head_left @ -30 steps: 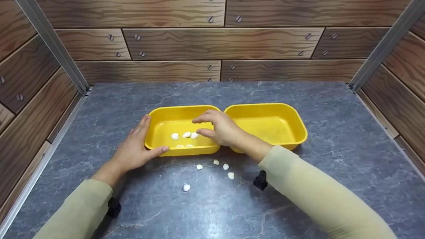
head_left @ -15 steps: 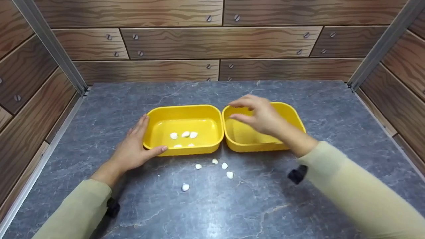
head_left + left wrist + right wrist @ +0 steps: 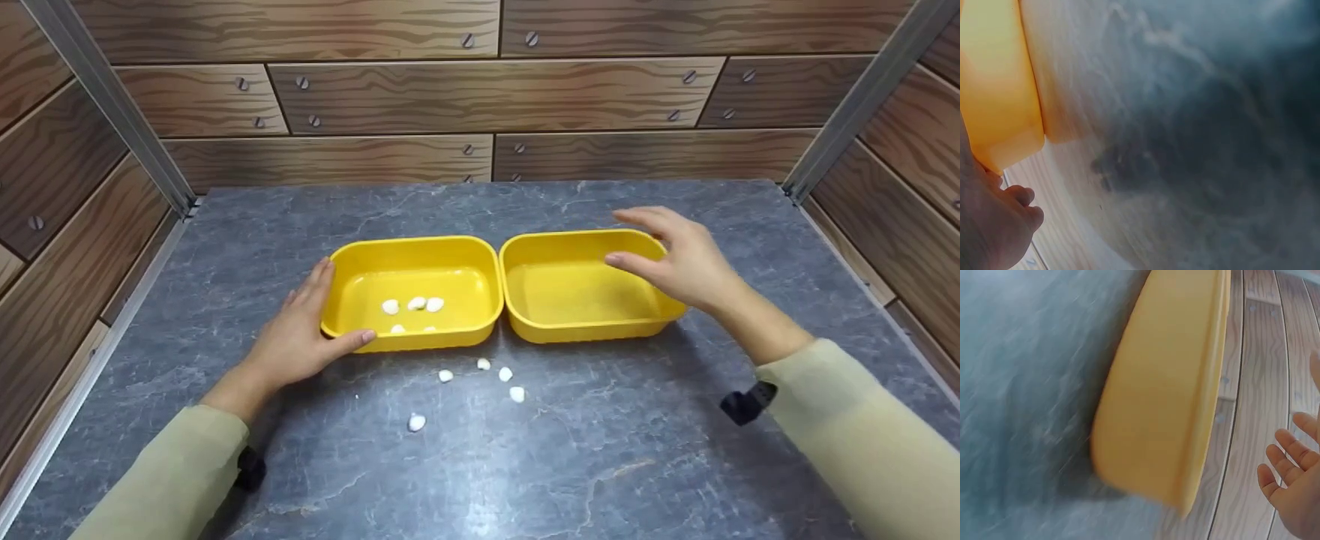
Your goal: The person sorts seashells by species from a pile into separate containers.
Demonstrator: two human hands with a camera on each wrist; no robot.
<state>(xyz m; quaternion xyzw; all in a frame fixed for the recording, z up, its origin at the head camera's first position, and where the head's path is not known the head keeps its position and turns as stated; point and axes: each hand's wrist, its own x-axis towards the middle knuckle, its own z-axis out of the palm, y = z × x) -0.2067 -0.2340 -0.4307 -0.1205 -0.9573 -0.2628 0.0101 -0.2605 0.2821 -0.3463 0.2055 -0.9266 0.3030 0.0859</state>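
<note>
Left hand (image 3: 296, 341) against the left end of the left yellow plastic rectangular tub (image 3: 414, 291), thumb on its near rim, grip wide. Right hand (image 3: 686, 262) relaxed and spread above the right yellow plastic tub (image 3: 581, 289). White garlic cloves (image 3: 412, 304) inside the left tub; more cloves (image 3: 510, 392) on the grey marbled worktop (image 3: 525, 465).

The head view looks forward and down from above the table (image 3: 480, 465), taking in both yellow trays and both arms against the wood-patterned back wall (image 3: 480, 90). The left wrist view sits very close and low beside the left tray (image 3: 994, 84), blurred, facing across the tabletop. The right wrist view is equally close, facing the right tray (image 3: 1168, 382) side-on, with the wall beyond. Each wrist view shares one tray with the head view.
</note>
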